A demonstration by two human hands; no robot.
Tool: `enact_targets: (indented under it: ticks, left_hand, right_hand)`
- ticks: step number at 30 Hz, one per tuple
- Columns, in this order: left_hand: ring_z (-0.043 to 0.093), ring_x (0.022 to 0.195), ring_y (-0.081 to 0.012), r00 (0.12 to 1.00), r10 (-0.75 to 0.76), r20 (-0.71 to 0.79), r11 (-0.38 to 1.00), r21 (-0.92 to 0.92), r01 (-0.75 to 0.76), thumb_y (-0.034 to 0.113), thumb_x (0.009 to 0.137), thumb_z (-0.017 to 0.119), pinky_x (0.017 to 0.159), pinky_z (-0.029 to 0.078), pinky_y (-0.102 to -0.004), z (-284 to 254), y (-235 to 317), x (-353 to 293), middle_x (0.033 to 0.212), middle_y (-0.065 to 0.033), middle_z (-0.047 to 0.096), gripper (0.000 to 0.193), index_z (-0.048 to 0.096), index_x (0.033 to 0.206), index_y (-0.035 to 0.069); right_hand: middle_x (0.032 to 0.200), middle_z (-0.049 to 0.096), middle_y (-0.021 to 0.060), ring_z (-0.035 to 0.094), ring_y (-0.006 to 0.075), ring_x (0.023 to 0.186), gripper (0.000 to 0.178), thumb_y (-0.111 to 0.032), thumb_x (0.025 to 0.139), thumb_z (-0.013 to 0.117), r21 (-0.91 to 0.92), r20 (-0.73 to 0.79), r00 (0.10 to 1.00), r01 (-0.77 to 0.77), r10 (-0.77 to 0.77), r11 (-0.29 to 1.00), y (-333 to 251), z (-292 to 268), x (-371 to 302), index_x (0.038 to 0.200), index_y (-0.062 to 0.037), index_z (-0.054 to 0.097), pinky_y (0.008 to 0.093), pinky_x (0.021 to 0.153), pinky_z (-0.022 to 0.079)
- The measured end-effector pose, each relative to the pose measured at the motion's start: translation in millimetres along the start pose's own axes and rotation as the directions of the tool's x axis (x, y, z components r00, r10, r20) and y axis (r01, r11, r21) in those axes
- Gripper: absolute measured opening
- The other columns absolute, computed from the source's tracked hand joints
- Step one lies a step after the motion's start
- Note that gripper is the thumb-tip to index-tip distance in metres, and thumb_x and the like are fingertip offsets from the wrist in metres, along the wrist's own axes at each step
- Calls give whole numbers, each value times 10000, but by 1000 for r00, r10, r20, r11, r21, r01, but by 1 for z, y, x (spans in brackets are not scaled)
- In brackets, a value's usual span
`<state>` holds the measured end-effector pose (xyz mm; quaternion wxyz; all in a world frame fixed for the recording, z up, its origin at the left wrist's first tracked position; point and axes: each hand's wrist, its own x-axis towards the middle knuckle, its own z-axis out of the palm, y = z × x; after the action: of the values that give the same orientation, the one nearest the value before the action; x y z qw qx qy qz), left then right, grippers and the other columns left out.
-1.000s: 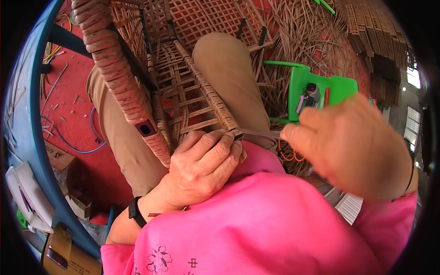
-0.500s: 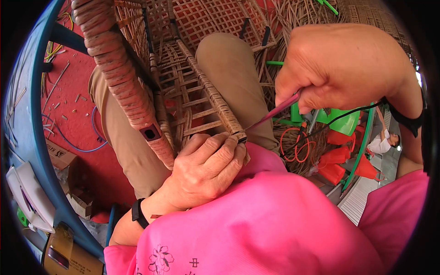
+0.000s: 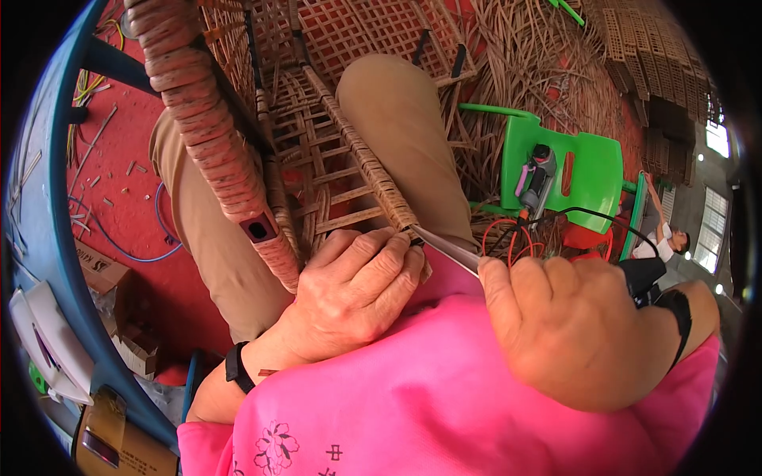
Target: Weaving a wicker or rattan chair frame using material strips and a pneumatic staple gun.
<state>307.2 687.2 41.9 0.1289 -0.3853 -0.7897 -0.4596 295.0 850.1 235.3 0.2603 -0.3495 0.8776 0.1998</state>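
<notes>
A woven rattan furniture frame (image 3: 371, 170) lies across my lap, its slim bar wrapped in brown strip. My left hand (image 3: 357, 289) is closed round the near end of that bar, its fingertips beside a short dark bare part. From the bar's end a flat weaving strip (image 3: 448, 250) runs taut to the right. My right hand (image 3: 567, 325) pinches the strip's other end, low in front of my chest. A thick wrapped arm (image 3: 202, 119) of the frame, with a square hollow end, rises left of my left hand.
A green chair (image 3: 595, 186) carries a grey hand tool (image 3: 536, 178), with an orange cord below. Loose strips (image 3: 548, 79) cover the floor behind it. A blue table (image 3: 48, 182) curves along the left. A cardboard box (image 3: 107, 274) stands below it. Another person (image 3: 667, 238) is at far right.
My right hand has swung down and toward my chest, pulling the strip from an upward slant to a downward one. My left hand stays on the bar. The green chair is now uncovered.
</notes>
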Motion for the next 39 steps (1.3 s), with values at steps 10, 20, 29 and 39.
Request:
enact_targets:
  ticks: [10,20,29,39]
  left_hand:
    - [663,855,-236,1000,1,30,999,-50,1,89,744,748,700,528,-357,-3,0,-3,976,-113,680,269,716,990,-15]
    - [664,826,-225,999,-46,14,999,-13,46,59,732,726,708,510,-358,3,0,-6,910,-64,670,201,706,931,41]
    - [676,806,-229,999,-32,-10,999,-22,32,-13,712,776,684,487,-365,-1,2,-3,905,-56,703,224,709,916,54]
    - [638,811,-232,996,-86,16,996,-10,86,38,707,816,704,477,-373,-4,9,7,905,-32,660,228,711,906,77]
  right_hand:
    - [615,479,17,539,163,536,200,-56,752,716,-2,35,992,118,-118,993,-9,-6,10,914,60,705,315,400,367]
    - [730,547,53,607,169,588,236,-51,792,671,108,-74,984,-153,162,982,-42,41,-1,1002,54,650,338,442,473]
    - [727,657,193,676,403,714,55,-40,792,642,412,-247,967,51,57,910,20,42,6,810,10,657,485,651,535]
    - [667,642,207,677,405,693,20,21,664,671,480,-393,919,236,-34,845,39,38,13,668,13,653,471,629,536]
